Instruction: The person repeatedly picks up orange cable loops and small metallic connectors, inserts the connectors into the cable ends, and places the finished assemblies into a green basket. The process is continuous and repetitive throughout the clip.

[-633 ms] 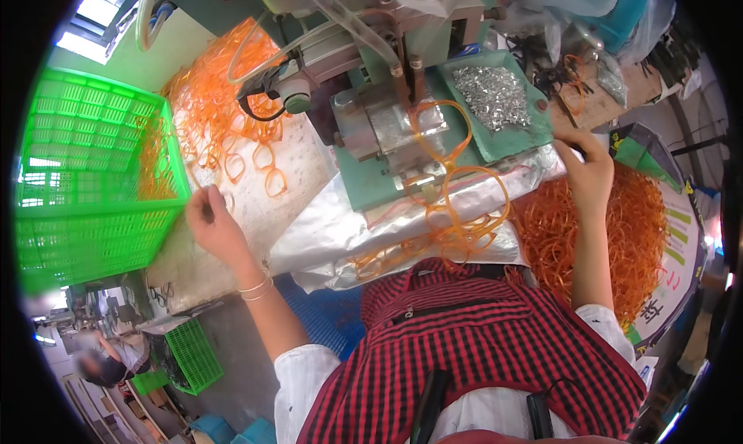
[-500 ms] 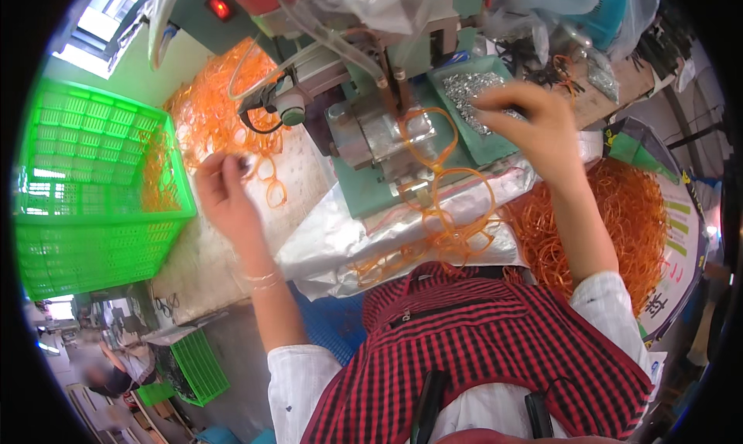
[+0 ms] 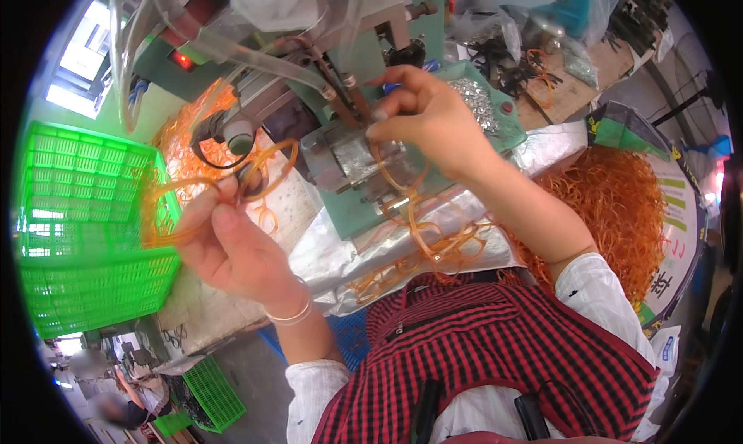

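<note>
My left hand (image 3: pixel 236 247) pinches an orange eyeglass frame (image 3: pixel 280 173) by its middle, and one rim of it reaches toward the machine. At the press machine's metal block (image 3: pixel 360 159), my right hand (image 3: pixel 433 123) has thumb and forefinger together, just beside the copper-coloured electrode tips (image 3: pixel 352 107). What those fingertips hold is too small to make out. A second orange eyeglass frame (image 3: pixel 398 187) lies against the block, its upper rim running up under my right fingertips. Behind my right hand is a green tray (image 3: pixel 507 127) of small silvery metal parts (image 3: pixel 474 100).
A green plastic crate (image 3: pixel 93 251) stands at the left, beside a heap of orange frames (image 3: pixel 201 138). More frames (image 3: pixel 457 251) lie on silver foil (image 3: pixel 333 262) before me. At the right, a large sack (image 3: pixel 673 212) holds a mass of orange frames (image 3: pixel 604 220). Clear hoses (image 3: pixel 255 57) hang overhead.
My right hand has moved left from above the parts tray to the electrode tips. My left hand has come nearer and now shows an orange eyeglass frame. The view has shifted slightly.
</note>
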Action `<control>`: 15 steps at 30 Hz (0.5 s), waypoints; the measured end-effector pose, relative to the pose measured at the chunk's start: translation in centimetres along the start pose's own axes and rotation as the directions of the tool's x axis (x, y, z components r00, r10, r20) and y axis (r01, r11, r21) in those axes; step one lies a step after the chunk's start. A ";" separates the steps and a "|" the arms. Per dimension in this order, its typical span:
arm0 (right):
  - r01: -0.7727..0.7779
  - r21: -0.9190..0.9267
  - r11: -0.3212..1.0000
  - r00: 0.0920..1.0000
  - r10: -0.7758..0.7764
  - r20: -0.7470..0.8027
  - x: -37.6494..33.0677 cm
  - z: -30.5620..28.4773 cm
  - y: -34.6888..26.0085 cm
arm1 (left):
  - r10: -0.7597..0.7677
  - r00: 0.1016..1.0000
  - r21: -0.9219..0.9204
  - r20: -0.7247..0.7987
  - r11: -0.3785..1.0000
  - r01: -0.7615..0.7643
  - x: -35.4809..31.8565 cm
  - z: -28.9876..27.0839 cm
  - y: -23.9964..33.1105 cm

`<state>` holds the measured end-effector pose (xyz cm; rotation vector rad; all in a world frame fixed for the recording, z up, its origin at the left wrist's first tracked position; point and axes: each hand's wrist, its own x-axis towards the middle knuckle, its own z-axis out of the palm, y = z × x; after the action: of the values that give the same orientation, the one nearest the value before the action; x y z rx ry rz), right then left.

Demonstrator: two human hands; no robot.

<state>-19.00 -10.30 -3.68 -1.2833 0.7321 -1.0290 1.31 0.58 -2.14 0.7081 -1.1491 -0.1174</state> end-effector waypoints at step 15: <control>0.116 -0.641 0.759 0.968 -0.231 -0.099 -5.3 -8.2 3.9 | 0.217 0.825 0.209 0.522 0.905 -0.370 -4.0 2.1 -0.4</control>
<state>-27.62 -8.91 -9.44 -1.8889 1.1774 -1.0943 -2.09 1.07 -5.04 0.7804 -1.7839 0.1618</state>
